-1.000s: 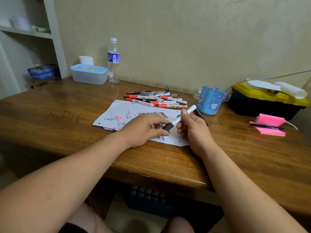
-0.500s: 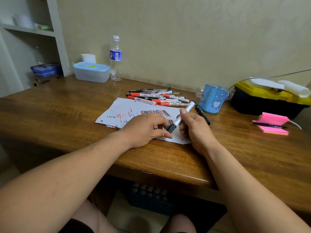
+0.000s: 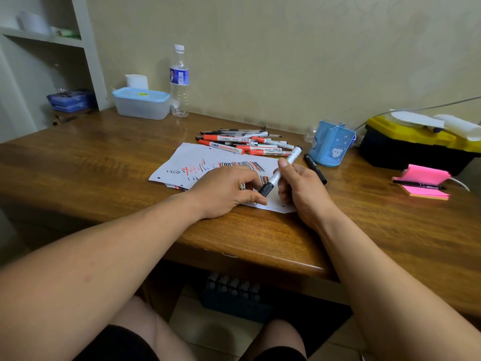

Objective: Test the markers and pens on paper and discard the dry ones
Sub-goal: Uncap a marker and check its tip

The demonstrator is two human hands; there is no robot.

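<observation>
Right hand (image 3: 299,188) grips marker (image 3: 282,169) mid-barrel. Axis slants lower-left to upper-right; black end nearest left hand (image 3: 223,188), curled on paper (image 3: 187,160) just beside. Whether it pinches: cannot tell.

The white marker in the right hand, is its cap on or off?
On. A black cap covers the lower end of the marker; no tip shows.

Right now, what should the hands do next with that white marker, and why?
Probably the left hand should pinch the black cap and pull it off. The right hand holds the white marker tilted over the paper, cap end down, and the cap seems to be on, so it cannot draw a test line yet.
</observation>
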